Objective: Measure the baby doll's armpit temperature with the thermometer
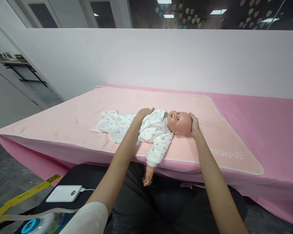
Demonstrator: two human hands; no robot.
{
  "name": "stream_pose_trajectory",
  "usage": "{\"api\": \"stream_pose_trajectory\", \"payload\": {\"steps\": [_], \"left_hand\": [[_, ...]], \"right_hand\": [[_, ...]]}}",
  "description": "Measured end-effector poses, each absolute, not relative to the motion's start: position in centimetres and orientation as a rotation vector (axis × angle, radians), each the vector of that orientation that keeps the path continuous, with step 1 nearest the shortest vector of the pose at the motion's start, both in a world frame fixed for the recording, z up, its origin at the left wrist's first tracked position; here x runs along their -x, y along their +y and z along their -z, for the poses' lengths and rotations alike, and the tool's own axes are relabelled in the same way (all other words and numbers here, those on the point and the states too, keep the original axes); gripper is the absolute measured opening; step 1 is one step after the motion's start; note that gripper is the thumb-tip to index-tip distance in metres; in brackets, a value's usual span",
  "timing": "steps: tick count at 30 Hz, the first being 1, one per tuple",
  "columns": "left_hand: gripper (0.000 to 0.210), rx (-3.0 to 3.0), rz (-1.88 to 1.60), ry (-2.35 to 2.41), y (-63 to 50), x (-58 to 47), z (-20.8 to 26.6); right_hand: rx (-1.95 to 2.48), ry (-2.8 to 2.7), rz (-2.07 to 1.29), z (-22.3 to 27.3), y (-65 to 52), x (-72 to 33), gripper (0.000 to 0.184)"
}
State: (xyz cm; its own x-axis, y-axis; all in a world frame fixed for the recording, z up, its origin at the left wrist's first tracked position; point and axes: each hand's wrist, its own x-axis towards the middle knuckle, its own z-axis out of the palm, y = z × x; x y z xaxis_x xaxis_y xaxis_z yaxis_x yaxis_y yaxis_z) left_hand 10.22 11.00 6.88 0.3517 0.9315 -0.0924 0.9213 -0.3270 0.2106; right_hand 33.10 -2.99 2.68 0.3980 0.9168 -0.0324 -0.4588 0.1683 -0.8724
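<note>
We have the plastic baby doll in white printed clothes lying on the flat peach fabric mat, head toward three o'clock, our open right hand cupping its crown, seemingly for support, our left hand across its waist, whether gripping we cannot tell.

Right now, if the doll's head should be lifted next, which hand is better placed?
Probably the right hand: it touches the top of the head. The left hand is farther off, resting on the doll's body.
</note>
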Motion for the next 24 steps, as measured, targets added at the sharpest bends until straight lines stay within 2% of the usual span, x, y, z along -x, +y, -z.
{"api": "stream_pose_trajectory", "payload": {"steps": [4, 7, 14, 18, 20, 24], "left_hand": [[0.062, -2.395, -0.060, 1.677, 10.9, -10.3, -7.0], [0.063, -2.386, -0.082, 1.671, 10.5, -10.2, -7.1], [0.063, -2.379, -0.106, 1.655, 9.6, -10.1, -7.5], [0.064, -2.372, -0.119, 1.655, 9.4, -10.1, -7.8], [0.064, -2.363, -0.117, 1.657, 9.3, -10.1, -7.8], [0.064, -2.356, -0.119, 1.657, 9.3, -10.1, -7.8]], "right_hand": [[0.931, -0.615, -1.214, -3.4, -3.7, -31.9, 0.040], [0.924, -0.561, -1.220, -3.4, -3.9, -32.2, 0.039], [0.871, -0.257, -0.920, -2.3, -3.2, -34.4, 0.034], [0.929, -0.403, -0.860, -2.4, -2.8, -34.1, 0.028], [0.982, -0.578, -0.920, -2.6, -2.8, -33.3, 0.027], [0.949, -0.688, -1.141, -3.1, -3.4, -32.2, 0.037]]}}
